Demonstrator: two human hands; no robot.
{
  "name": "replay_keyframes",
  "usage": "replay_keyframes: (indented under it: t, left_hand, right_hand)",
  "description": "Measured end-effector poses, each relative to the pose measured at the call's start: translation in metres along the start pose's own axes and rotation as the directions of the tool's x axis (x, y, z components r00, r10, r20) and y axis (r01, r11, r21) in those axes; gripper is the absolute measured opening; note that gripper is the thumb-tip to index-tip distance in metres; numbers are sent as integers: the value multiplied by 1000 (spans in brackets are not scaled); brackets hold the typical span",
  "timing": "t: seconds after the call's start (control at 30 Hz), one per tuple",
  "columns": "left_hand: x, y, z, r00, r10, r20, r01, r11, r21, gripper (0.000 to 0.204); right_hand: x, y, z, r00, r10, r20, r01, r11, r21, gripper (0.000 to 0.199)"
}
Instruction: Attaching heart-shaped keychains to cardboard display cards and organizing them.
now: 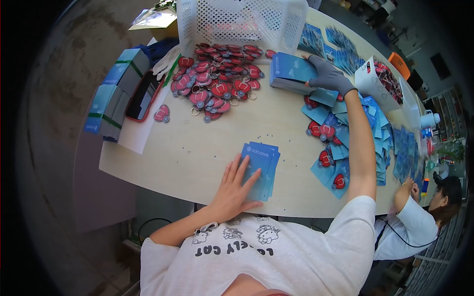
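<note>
Left hand: bare, reaching in from the near edge of the tabletop (192, 158); the left hand (230, 191) is open, fingers spread, resting on the loose cards without gripping them.
Loose cards: a few blue cards (262, 165), slightly fanned, flat near the person, partly under the left fingers.
Carded tags: to the right, a heap of light-blue cards (368, 133) with red key tags (338, 181) among them; the right forearm passes above its left side.
Single tag: one red tag (162, 114) alone, left of centre.
Phone: dark, red-rimmed phone (145, 93) at the left, beside card bundles (117, 74) bound with green bands.
Tag pile: many red tags with metal rings (212, 86), heaped beyond the loose cards.
Right hand: in a grey fingerless glove, the right hand (329, 77) is half curled over the right end of a thick card stack (291, 69); I can't tell whether it grips any.
White basket: perforated basket (242, 17) behind the pile.
</note>
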State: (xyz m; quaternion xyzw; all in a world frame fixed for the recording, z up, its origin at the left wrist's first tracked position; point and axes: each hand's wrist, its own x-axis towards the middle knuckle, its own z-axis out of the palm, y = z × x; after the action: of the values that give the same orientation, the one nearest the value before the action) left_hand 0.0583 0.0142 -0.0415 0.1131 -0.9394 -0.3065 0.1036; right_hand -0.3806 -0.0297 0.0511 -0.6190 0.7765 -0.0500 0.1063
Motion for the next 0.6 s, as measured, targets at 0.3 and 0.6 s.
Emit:
replay_keyframes:
  t: [0.3, 0.6]
  left_hand:
    - [58, -1, -30, 946, -139, -292, -148, 618, -772, 68]
    - [57, -6, -21, 878, -475, -67, -62, 25, -998, 45]
  right_hand:
    - [-69, -99, -7, 889, -92, -448, 178, 972, 152, 89]
    - [-216, -230, 98, 951, 88, -297, 118, 784, 610, 96]
